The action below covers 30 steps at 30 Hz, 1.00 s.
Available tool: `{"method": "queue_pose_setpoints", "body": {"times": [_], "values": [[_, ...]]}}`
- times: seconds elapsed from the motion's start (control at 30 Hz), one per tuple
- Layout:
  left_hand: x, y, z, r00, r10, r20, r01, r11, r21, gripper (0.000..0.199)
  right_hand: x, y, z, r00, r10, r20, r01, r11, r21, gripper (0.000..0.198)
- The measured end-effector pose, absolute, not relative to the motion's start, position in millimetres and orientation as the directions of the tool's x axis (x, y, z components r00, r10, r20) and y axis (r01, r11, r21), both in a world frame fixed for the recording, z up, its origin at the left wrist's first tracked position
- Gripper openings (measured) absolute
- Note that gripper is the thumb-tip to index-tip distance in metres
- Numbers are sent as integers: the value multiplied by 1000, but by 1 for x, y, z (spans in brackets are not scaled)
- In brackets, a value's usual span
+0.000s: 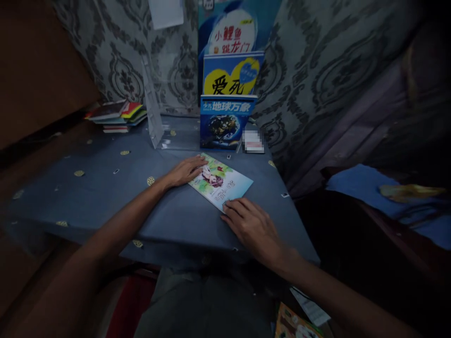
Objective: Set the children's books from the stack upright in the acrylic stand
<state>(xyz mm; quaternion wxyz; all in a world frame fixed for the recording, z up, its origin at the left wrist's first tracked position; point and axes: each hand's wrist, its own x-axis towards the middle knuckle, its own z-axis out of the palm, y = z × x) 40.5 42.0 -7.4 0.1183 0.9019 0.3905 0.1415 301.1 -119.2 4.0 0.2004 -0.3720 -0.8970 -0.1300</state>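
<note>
A thin picture book [225, 180] with a green and pale blue cover lies at an angle on the table, its printed title upside down to me. My left hand [185, 171] rests over its upper left corner, fingers stretched out flat on the cover. At the near corner, my right hand [252, 227] has its fingers bent over the cover and the thumb at the edge, gripping it. Just beyond the book, a clear plastic stand [169, 144] holds upright books, the front one a blue earth book [225, 124].
Behind the earth book stand a yellow-heart book [229, 77] and a taller teal book [232, 30]. A stack of books [118, 115] sits at the back left of the cloth-covered table [95, 195]. Blue cloth [355, 183] lies to the right; an orange book [294, 324] is below the table.
</note>
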Motion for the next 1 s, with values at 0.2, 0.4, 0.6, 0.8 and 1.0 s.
{"method": "queue_pose_setpoints", "body": {"times": [0.2, 0.4, 0.6, 0.8, 1.0], "values": [[43, 42, -1, 673, 724, 153, 679, -687, 259, 55, 301, -117, -1, -622, 597, 506, 718, 693, 67, 21], [48, 53, 16, 710, 702, 52, 684, -706, 185, 57, 303, -118, 0, -624, 601, 499, 713, 699, 51, 21], [48, 60, 15, 700, 714, 27, 695, -689, 204, 59, 308, -116, -4, -603, 610, 513, 732, 679, 53, 21], [52, 57, 20, 673, 736, 72, 721, -674, 159, 58, 326, -109, -7, -601, 587, 543, 730, 680, 72, 22], [56, 45, 38, 620, 778, 100, 781, -624, 15, 55, 354, -92, -4, -533, 675, 510, 820, 562, 112, 19]]}}
